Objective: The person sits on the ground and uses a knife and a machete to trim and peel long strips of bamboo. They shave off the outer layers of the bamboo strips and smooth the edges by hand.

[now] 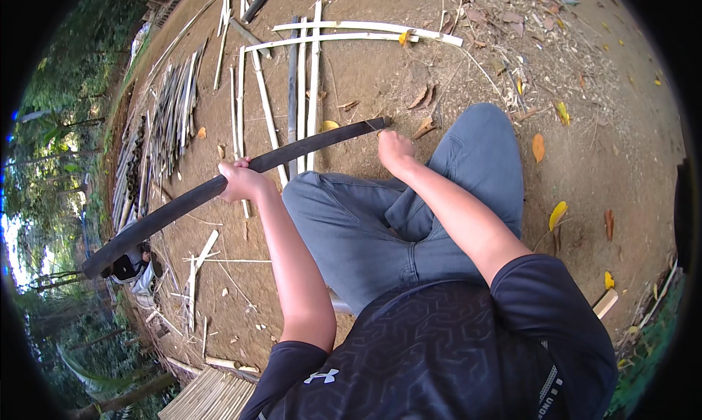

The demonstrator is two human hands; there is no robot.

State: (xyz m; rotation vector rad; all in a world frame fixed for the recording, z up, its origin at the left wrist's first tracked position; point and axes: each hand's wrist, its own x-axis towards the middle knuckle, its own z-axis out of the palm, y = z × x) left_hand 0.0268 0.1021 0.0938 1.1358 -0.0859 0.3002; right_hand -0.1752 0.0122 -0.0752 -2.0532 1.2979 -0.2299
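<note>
A long, dark, round pole (294,150) slants across in front of my knees, its lower left end hanging far out and its other end near my right hand. Around its middle my left hand (241,181) is closed, gripping it from the near side. My right hand (395,148) makes a fist just beside the pole's right end. Something thin and dark shows between that fist and the pole, too small to name.
Pale split strips (314,84) lie crosswise on the dirt ground ahead. A heap of thin sticks (173,102) lies to the left. Fallen yellow leaves (558,215) and wood shavings are scattered about. At the lower left are a bundle of pale slats (208,398) and a dark-and-white bag (142,274).
</note>
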